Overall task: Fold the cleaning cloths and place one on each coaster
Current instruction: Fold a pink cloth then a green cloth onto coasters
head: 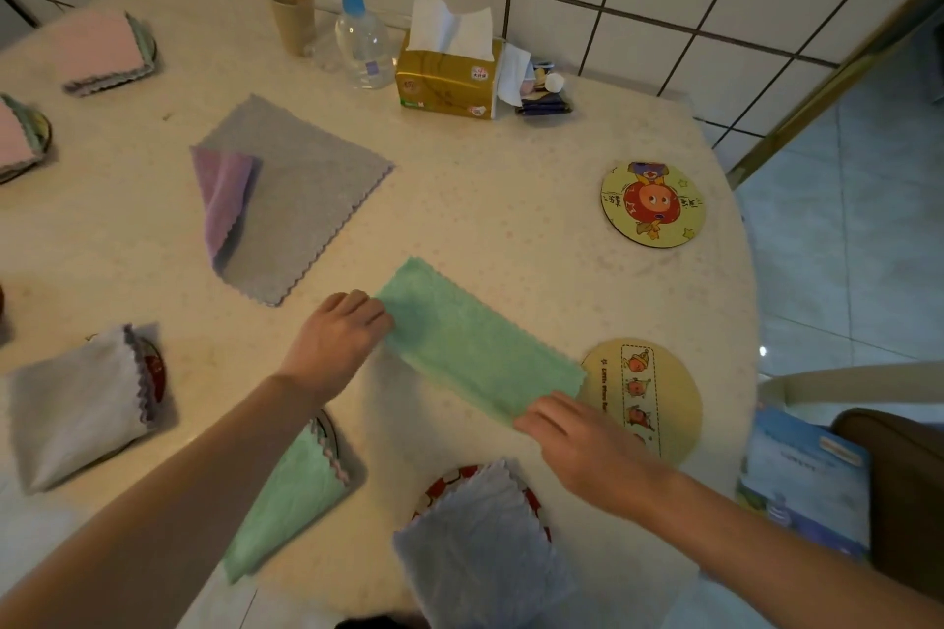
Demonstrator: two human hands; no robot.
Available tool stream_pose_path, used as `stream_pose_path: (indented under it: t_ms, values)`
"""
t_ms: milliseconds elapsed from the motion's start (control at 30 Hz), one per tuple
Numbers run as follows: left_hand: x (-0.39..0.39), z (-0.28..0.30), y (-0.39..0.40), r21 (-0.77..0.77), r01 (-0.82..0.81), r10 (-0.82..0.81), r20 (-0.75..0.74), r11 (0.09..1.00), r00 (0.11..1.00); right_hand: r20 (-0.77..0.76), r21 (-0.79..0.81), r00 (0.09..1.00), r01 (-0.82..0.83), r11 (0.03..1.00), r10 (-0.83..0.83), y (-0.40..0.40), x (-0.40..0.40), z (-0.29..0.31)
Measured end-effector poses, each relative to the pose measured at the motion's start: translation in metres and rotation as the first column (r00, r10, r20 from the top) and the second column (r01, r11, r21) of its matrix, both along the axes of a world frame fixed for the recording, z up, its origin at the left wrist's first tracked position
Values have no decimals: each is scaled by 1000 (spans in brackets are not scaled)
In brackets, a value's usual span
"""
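The left hand (339,335) grips one short end of the green cloth (472,347), fingers curled over its edge, while the right hand (577,439) pinches the opposite end, which overlaps the rim of the near bare coaster (669,398). The cloth lies as a long strip on the table (485,199) — the next fold likely goes best with end brought squarely to end, scalloped edges matched. That coaster's printed line is too small to read; the gold tissue pack's (447,84) logo is illegible too.
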State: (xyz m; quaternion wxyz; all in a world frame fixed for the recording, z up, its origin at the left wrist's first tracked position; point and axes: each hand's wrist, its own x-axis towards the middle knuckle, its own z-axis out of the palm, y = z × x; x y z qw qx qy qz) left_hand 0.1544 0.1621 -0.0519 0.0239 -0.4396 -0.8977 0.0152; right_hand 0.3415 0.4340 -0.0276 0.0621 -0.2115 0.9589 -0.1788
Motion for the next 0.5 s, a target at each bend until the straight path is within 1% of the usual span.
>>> stream_pose_path:
  t_ms: [33,67,167,200,233,333,367,433,500]
  values:
    - [14,-5,0,33,-45,44,51,998,998,-1,-28,1000,-18,999,18,-10,6,-2]
    - [32,-11,2,53,-55,48,117,997,992,8,-43,1000,-25,999,26,-17,11,-6]
    - [88,-28,20,77,56,-77,312,995,947,56,-119,998,36,992,-29,-27,13,-10]
    - [101,-32,26,91,80,-107,344,993,933,57,-139,998,46,989,-38,-28,12,-7]
    - [110,-35,33,99,72,-103,359,992,928,45,-147,999,35,989,-29,-30,10,-4]
    - [125,-44,49,148,-84,22,377,985,926,50,-128,996,-66,990,73,-29,2,9]
    - [127,-44,52,147,-114,49,387,983,921,57,-118,993,-92,989,99,-25,-3,10]
    - [131,-44,57,98,-118,73,381,988,922,37,-87,997,-67,994,71,-11,-22,5]
    - [134,-42,60,51,-110,83,371,993,925,7,17,999,-40,999,40,7,-43,-4]
